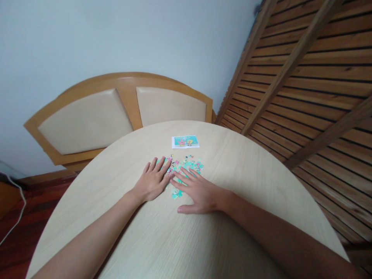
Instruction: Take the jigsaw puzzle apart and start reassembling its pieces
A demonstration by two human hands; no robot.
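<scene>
A loose pile of small jigsaw puzzle pieces (188, 166), mostly turquoise with bits of pink, yellow and black, lies on the round table. My left hand (154, 179) rests flat at the pile's left edge, fingers spread, with its fingertips at the nearest pieces. From the right, my right hand (197, 190) reaches over the pile, palm down, its fingers apart and its thumb stretched out toward me. Some pieces are hidden under the fingers. Behind the pile is a picture card (186, 142) with a pink figure and a yellow figure on turquoise.
The pale wood-grain table (255, 170) has a curved edge. Beyond it stands a wooden headboard (124, 83) with cream padded panels, against a pale wall. Wooden slats (308, 77) rise on the right. A white cable (21, 209) hangs at the far left above a reddish floor.
</scene>
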